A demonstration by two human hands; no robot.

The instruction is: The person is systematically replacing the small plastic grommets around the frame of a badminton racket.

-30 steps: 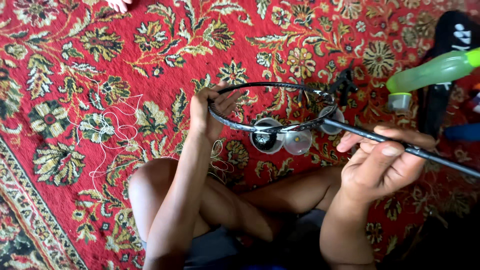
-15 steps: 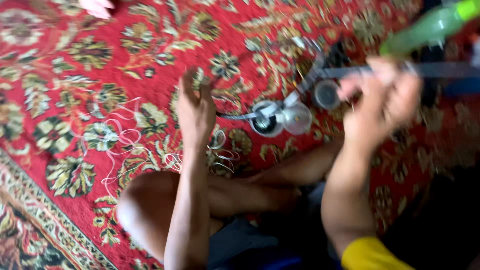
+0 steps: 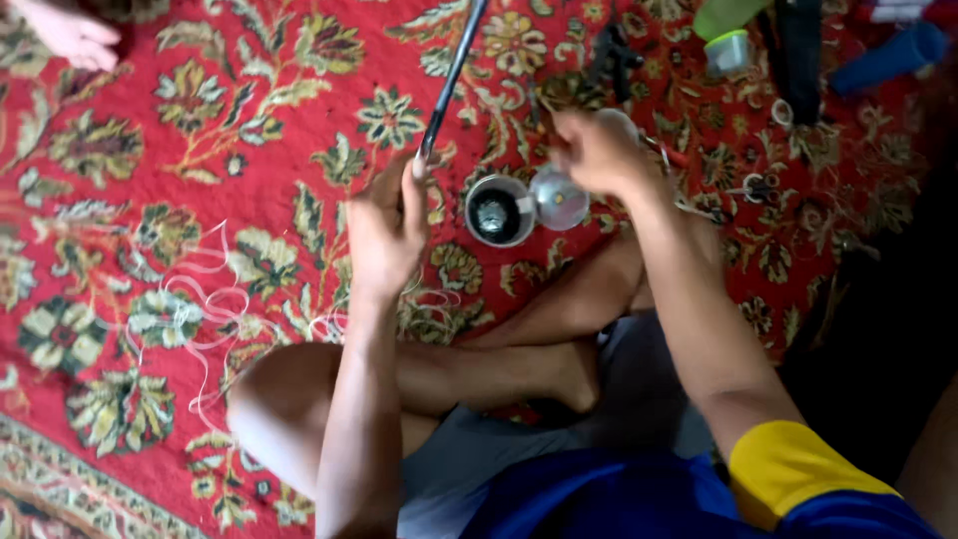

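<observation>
My left hand [image 3: 384,235] grips the lower end of a thin black rod [image 3: 451,70], which slants away toward the top edge. My right hand [image 3: 599,150] is blurred with its fingers curled. It hovers just beyond a small round open tin [image 3: 496,213] and its shiny lid [image 3: 559,198] on the red patterned carpet [image 3: 249,130]. Whether that hand holds anything is unclear. My crossed bare legs [image 3: 469,369] lie below both hands.
Loose white thread [image 3: 200,299] curls on the carpet at left. At the far right lie a green bottle [image 3: 726,14], a small capped pot [image 3: 728,52], a black tool [image 3: 611,55], scissors [image 3: 758,186] and a blue object [image 3: 898,50]. Another person's hand [image 3: 65,35] shows top left.
The rod, held out to the right by my right hand, is now in my left hand and points away from me. My right hand has let go and moved down near the tin.
</observation>
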